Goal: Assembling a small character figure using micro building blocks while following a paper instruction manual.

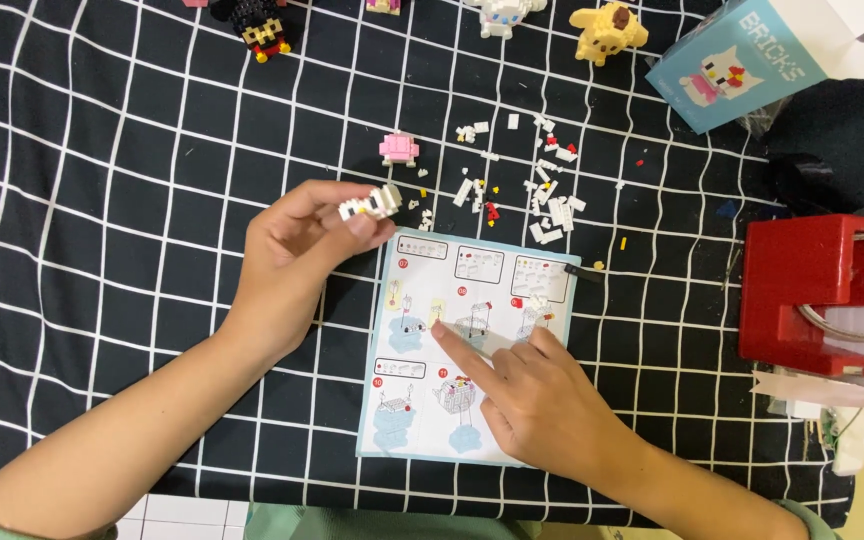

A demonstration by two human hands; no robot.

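Mid-frame, the left hand (297,250) pinches a small half-built white brick figure (372,203) while the right hand's (542,400) forefinger rests on the instruction sheet (422,400), loose white bricks (522,180) above still unused.

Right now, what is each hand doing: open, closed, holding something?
Left hand: closed on a small white brick model, held above the cloth.
Right hand: holding nothing, forefinger stretched out and touching the instruction sheet.

left hand (297,245) raised in pinched grip; right hand (532,395) flat, forefinger extended.
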